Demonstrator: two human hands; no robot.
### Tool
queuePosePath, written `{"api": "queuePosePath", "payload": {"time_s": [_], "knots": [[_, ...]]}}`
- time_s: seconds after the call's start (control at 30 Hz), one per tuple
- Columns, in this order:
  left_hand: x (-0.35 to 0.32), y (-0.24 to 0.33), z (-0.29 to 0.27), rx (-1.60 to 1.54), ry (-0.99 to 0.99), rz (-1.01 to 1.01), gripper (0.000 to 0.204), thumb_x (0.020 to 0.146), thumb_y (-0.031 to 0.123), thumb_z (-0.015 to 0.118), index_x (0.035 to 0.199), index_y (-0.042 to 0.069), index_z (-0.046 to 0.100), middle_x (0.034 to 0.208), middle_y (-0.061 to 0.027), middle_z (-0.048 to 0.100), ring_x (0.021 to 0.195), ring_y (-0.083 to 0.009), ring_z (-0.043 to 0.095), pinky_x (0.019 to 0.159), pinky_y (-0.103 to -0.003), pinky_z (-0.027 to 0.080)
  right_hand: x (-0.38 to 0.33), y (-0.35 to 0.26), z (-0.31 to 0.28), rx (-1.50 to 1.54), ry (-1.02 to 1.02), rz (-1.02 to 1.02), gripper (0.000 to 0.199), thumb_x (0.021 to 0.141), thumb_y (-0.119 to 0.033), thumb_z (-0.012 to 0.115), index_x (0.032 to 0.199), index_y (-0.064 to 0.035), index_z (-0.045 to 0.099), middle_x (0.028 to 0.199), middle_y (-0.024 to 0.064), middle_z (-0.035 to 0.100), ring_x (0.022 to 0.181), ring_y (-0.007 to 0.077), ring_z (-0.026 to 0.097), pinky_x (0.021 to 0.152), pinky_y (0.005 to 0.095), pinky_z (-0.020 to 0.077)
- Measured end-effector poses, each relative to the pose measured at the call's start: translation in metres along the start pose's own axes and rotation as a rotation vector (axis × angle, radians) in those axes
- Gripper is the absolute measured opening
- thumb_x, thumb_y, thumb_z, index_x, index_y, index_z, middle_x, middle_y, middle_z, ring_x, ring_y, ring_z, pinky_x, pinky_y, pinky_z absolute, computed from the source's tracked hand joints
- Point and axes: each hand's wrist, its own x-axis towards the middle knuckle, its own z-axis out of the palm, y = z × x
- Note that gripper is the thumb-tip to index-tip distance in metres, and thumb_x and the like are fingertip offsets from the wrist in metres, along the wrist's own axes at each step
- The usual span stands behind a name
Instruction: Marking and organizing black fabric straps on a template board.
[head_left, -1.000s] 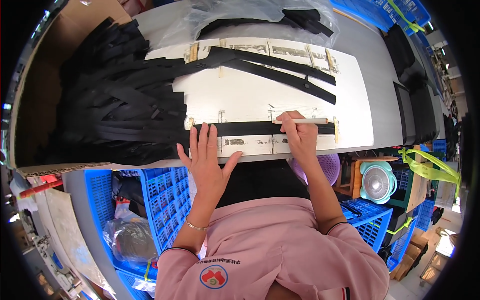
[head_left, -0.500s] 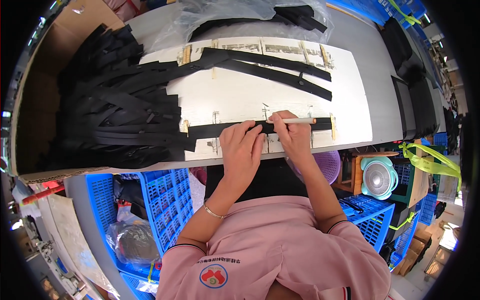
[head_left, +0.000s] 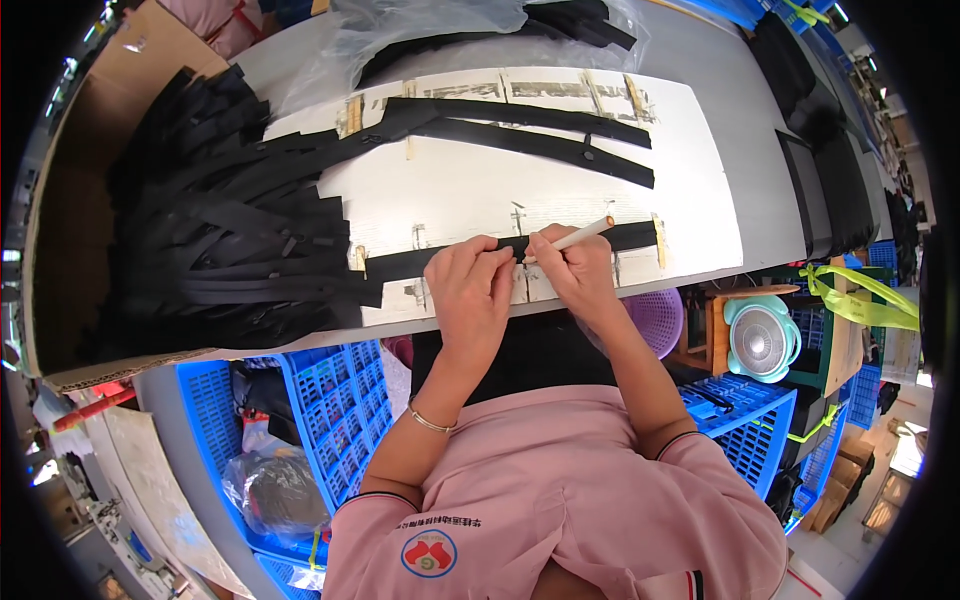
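We see the black strip (head_left: 395, 265) lying along the near edge of the white board (head_left: 450, 195), running from nine to three o'clock. It looks light, soft and limp, hardly fragile, perhaps a little slippery; we judge it best held flat by fingertips near its middle, where it cannot skew. Our left hand (head_left: 470, 290) has its fingers drawn together there; whether they pinch or only press, we cannot tell. Our right hand (head_left: 578, 275), at its three o'clock, is closed round the pencil (head_left: 583, 233), whose butt points to two o'clock. Beyond, two loose strips (head_left: 620, 170) lie at twelve to one, the dark pile (head_left: 230, 230) at nine, the clear bag (head_left: 420, 40) near eleven.
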Motion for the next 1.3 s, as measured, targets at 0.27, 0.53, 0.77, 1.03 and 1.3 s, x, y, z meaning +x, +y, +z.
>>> {"api": "queuePosePath", "payload": {"time_s": [0.27, 0.53, 0.77, 1.03, 1.3], "knots": [[-0.001, -0.001, -0.002, -0.003, -0.047, -0.019, 0.015, 0.083, 0.006, 0.080, 0.097, 0.007, 0.074, 0.108, -0.0040, 0.069, 0.103, -0.0253, 0.061, 0.095, -0.040, 0.041, -0.010, -0.003, -0.026, 0.218, 0.061, 0.100, 0.029, 0.103, -0.014, 0.058, 0.083, 0.0024, 0.072, 0.070, 0.0053, 0.066, 0.060, 0.0077, 0.054, 0.055, 0.0245, 0.0410], [0.002, 0.007, -0.002, 0.041, -0.066, -0.030, 0.014, 0.085, 0.006, 0.077, 0.099, 0.007, 0.074, 0.110, -0.0053, 0.070, 0.104, -0.0265, 0.061, 0.096, -0.040, 0.041, -0.013, 0.035, -0.085, 0.151, 0.290, 0.276, 0.029, 0.107, -0.020, 0.056, 0.092, -0.0027, 0.074, 0.070, -0.0019, 0.059, 0.061, 0.0022, 0.043, 0.055, 0.0204, 0.0326], [0.019, 0.042, 0.044, -0.164, -0.149, 0.056, 0.017, 0.086, 0.010, 0.077, 0.103, 0.008, 0.075, 0.111, -0.0044, 0.070, 0.107, -0.0258, 0.061, 0.099, -0.041, 0.041, -0.016, 0.041, -0.083, 0.144, 0.290, 0.250, 0.028, 0.107, -0.020, 0.057, 0.092, -0.0028, 0.074, 0.071, -0.0015, 0.060, 0.064, 0.0028, 0.047, 0.058, 0.0215, 0.0357], [0.024, 0.049, 0.072, -0.129, -0.183, 0.133, 0.012, 0.084, 0.010, 0.077, 0.096, 0.007, 0.077, 0.107, -0.0034, 0.069, 0.107, -0.0253, 0.060, 0.099, -0.041, 0.040, -0.015, 0.040, -0.083, 0.100, 0.239, 0.235, 0.028, 0.106, -0.017, 0.058, 0.091, 0.0011, 0.073, 0.076, 0.0013, 0.064, 0.067, 0.0048, 0.051, 0.060, 0.0229, 0.0390], [0.023, 0.049, 0.072, -0.111, -0.181, 0.129, 0.012, 0.084, 0.010, 0.078, 0.096, 0.007, 0.077, 0.108, -0.0029, 0.069, 0.107, -0.0251, 0.060, 0.099, -0.041, 0.040, -0.017, 0.038, -0.084, 0.105, 0.262, 0.235, 0.027, 0.105, -0.015, 0.058, 0.088, 0.0013, 0.072, 0.073, 0.0011, 0.062, 0.064, 0.0053, 0.050, 0.058, 0.0235, 0.0386]]}}
